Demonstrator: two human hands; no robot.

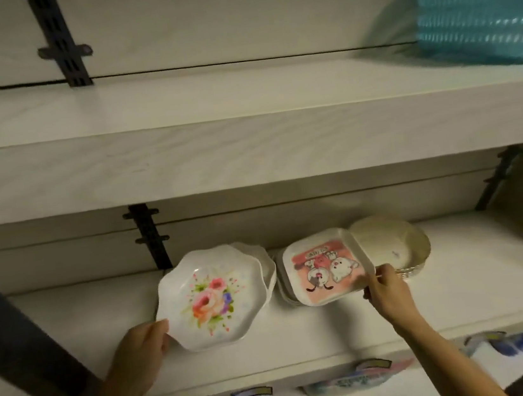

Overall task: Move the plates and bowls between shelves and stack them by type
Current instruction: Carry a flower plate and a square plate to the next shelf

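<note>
While the left hand [143, 343] grips the near rim of the flower plate [212, 299], which is tilted up on the lower shelf [465, 287], the right hand [387, 291] pinches the near corner of the square cartoon plate [327, 265], tilted on a stack of square plates [286, 289]. A cream bowl [392, 243] stands just behind it.

Glossy plastic against matt wood grain.
Shines smooth on floral plate [210, 297] and cartoon plate [326, 269]; looks matt, grained on upper shelf [247, 148].

White floral plate [215, 298]; teal basket [482, 19]
</note>
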